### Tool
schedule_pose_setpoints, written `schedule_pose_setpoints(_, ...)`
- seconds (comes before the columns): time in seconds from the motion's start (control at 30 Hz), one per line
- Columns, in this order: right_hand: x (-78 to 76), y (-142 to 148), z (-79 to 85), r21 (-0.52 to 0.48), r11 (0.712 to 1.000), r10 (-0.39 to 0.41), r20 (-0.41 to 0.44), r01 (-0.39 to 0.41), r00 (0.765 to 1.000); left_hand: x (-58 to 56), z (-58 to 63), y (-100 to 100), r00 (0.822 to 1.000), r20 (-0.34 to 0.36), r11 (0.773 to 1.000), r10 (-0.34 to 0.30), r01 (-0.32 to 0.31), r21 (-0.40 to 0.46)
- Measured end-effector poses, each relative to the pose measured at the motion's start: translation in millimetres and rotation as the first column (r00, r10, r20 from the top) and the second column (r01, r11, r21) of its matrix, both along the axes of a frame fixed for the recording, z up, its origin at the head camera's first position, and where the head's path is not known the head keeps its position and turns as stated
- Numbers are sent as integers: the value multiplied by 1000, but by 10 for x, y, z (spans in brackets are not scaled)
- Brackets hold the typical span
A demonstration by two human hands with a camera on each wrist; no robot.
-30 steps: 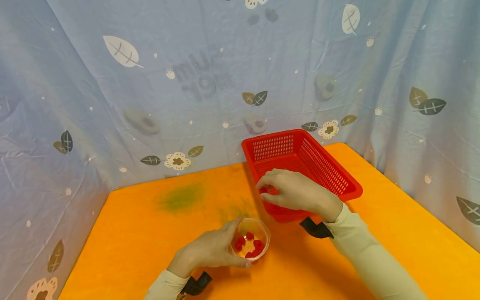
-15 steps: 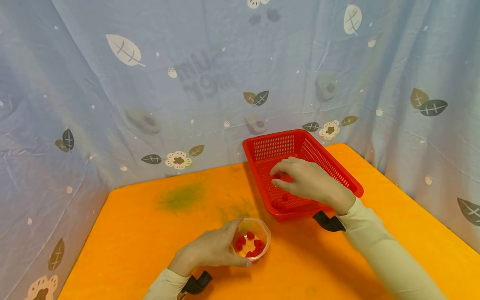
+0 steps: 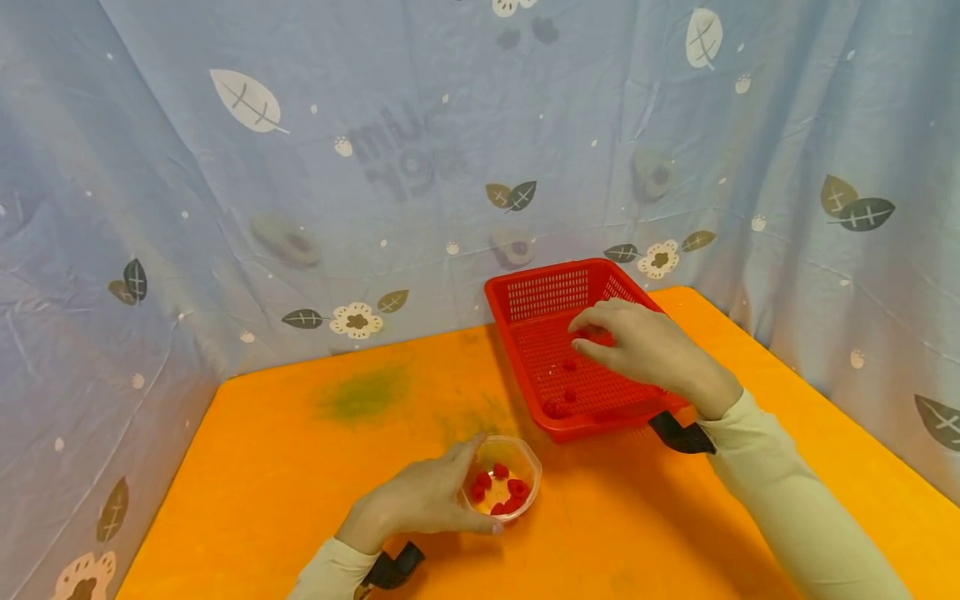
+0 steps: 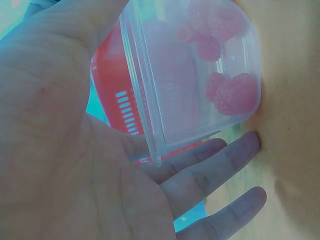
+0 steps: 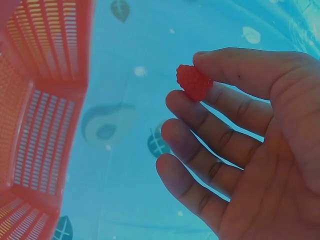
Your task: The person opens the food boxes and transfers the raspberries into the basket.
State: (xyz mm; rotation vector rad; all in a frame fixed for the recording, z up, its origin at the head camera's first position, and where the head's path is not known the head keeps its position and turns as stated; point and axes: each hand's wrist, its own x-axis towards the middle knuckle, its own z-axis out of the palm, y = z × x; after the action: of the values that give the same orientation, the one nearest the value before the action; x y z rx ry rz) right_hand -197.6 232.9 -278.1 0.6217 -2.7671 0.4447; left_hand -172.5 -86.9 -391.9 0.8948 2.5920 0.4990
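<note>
1. Right wrist: our right grip pinches one raspberry between thumb and index finger; the other three fingers curve loosely and hold nothing.
2. In the head view that pinch sits above the red basket, with a few loose raspberries lying on its floor.
3. Our left grip spreads wide around the left side of the clear tub, thumb to one side and index finger to the other; how hard it presses we cannot tell.
4. More berries lie at the bottom of the tub, which stands upright on the orange surface, near the basket.
5. We judge the raspberry light, soft and easily bruised, so we would take it by its broad sides with slight fingertip pressure.
6. We expect the tub to be light, thin and smooth; steadying it low on its walls should flex it less than squeezing the rim.
</note>
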Motion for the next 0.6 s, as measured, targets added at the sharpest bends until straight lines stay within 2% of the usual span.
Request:
schedule_pose_setpoints(0.33,3,103,31,-25,1000,-18,-32,17,999,8,17,-1,1000,-12,1000,-6,6,-1)
schedule_pose_setpoints(0.6,38,184,40,-13,999,-46,-6,45,999,19,25,3,1000,4,1000,3,-3,-8)
